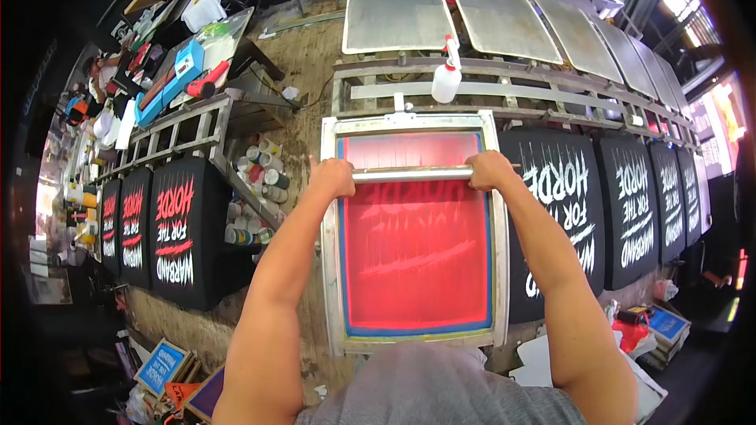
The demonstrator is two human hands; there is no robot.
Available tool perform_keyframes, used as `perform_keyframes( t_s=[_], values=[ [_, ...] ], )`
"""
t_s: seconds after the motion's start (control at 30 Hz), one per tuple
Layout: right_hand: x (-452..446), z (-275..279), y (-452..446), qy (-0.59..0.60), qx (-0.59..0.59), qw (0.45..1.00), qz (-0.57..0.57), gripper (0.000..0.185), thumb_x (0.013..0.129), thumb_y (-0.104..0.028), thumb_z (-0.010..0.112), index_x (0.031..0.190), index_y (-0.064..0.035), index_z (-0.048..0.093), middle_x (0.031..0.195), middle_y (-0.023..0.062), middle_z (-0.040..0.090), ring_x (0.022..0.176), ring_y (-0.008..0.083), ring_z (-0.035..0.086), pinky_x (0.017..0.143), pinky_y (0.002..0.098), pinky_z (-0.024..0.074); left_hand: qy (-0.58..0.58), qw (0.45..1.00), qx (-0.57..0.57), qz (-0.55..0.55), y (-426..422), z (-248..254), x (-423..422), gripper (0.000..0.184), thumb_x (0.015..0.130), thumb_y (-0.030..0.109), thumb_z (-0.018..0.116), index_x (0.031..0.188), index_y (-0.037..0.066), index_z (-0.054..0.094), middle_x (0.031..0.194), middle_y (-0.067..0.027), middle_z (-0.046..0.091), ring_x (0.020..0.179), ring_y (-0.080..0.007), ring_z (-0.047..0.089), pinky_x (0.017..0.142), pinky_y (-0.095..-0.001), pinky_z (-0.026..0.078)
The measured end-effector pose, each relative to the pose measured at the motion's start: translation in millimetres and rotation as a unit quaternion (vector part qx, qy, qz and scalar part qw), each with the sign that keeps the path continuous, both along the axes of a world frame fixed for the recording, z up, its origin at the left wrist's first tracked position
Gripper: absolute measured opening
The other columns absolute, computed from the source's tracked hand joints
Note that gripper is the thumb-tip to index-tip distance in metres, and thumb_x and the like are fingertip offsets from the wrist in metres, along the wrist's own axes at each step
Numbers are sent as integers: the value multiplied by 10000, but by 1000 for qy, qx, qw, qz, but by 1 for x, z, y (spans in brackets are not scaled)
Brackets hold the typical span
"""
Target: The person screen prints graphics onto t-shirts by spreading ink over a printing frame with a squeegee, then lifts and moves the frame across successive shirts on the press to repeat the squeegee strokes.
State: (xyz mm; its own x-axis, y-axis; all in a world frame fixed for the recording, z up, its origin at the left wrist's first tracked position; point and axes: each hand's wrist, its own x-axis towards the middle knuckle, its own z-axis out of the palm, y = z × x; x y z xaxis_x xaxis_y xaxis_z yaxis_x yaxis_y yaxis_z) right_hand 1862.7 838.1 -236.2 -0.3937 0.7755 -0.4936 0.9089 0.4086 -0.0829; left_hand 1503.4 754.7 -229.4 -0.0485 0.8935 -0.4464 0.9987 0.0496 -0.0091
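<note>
A squeegee [411, 174] with a long pale bar lies across the upper part of a printing screen. My left hand [336, 178] is wrapped round its left end, and my right hand [491, 171] grips the right end. Red ink covers the mesh [416, 287] of the screen, where faint lettering and a slanted stroke show through. Blue tape edges the mesh inside a pale, worn frame [331, 267]. What lies beneath the screen is hidden. To its right, black shirts [557, 212] carry white lettering.
A white spray bottle [446, 83] with a red trigger stands beyond the frame on a rail. Grey platens [398, 16] line the back. Black shirts [177, 228] with red and white lettering lie left, near several ink tubs [272, 177]. A blue tool [175, 83] rests farther left.
</note>
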Motion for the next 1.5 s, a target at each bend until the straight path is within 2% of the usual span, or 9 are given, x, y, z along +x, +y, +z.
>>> perform_keyframes(
  t_s=[0.2, 0.33, 0.93, 1.07, 1.23, 1.33, 1.4, 1.43, 1.5],
  values=[
    [13, 1, -61, 7, -8, 1000, 3, 537, 706, -300, 732, 1231, -190, 716, 1125, 126, 743, 1136, 309, 674, 1202, 506, 314, -38, 999, -31, 22, -61, -6, 9, 378, 741, 142, 638, 1097, 162, 764, 1153, -166, 731, 1142, -357, 675, 1066, -761, 337],
    [19, 5, -102, -15, -26, 1000, 2, 519, 739, -336, 733, 1240, -203, 713, 1112, 140, 742, 1141, 295, 673, 1215, 517, 288, -37, 999, -20, 23, -104, 2, 19, 388, 742, 137, 644, 1112, 162, 758, 1157, -159, 726, 1168, -352, 656, 1075, -736, 353],
    [69, -4, -314, 2, -76, 997, -10, 476, 699, -346, 811, 1143, -193, 735, 992, 165, 743, 1051, 337, 687, 1220, 533, 265, -67, 995, -71, 28, -312, -5, 59, 359, 759, 154, 636, 1097, 156, 757, 1101, -148, 718, 1098, -372, 680, 1089, -758, 300],
    [79, -13, -348, 17, -79, 996, -23, 395, 731, -221, 675, 1114, -179, 762, 984, 184, 743, 1058, 355, 683, 1221, 537, 254, -81, 993, -80, 30, -342, -2, 64, 354, 762, 147, 623, 1092, 145, 752, 1102, -148, 718, 1122, -376, 666, 1102, -757, 279],
    [77, -13, -321, -10, -128, 991, 41, 515, 743, -326, 701, 1228, -152, 709, 983, 196, 742, 1047, 356, 696, 1174, 564, 312, -77, 985, -153, 25, -313, 0, 58, 493, 748, 350, 797, 1182, 140, 696, 1184, -137, 695, 1226, -375, 598, 1127, -731, 269],
    [69, -23, -292, -2, -111, 993, -35, 586, 728, -362, 767, 1258, -131, 673, 1113, 183, 717, 1119, 347, 659, 1134, 555, 355, -86, 995, -52, 10, -298, -20, 46, 688, 689, 469, 856, 1253, 130, 655, 1367, -143, 600, 1331, -372, 503, 1151, -695, 261],
    [70, -16, -288, 106, 57, 993, 6, 585, 727, -350, 798, 1229, -86, 653, 1217, 163, 641, 1173, 335, 598, 1098, 577, 378, -87, 996, -1, -22, -290, -20, 43, 770, 714, 459, 849, 1357, 120, 594, 1499, -153, 477, 1391, -388, 414, 1174, -645, 256],
    [71, -9, -291, 106, 57, 993, 5, 585, 727, -350, 798, 1229, -86, 653, 1217, 163, 641, 1173, 335, 598, 1098, 577, 378, -87, 996, -2, -23, -294, -18, 44, 770, 714, 459, 849, 1357, 120, 594, 1499, -153, 477, 1391, -388, 414, 1174, -645, 256],
    [77, 7, -306, 219, 138, 961, -101, 500, 749, -311, 802, 1145, -44, 652, 1233, 164, 584, 1157, 354, 561, 1032, 547, 432, -112, 976, 182, 34, -310, -12, 45, 811, 768, 414, 823, 1455, 112, 516, 1530, -172, 429, 1400, -415, 386, 1182, -594, 264]
  ],
)
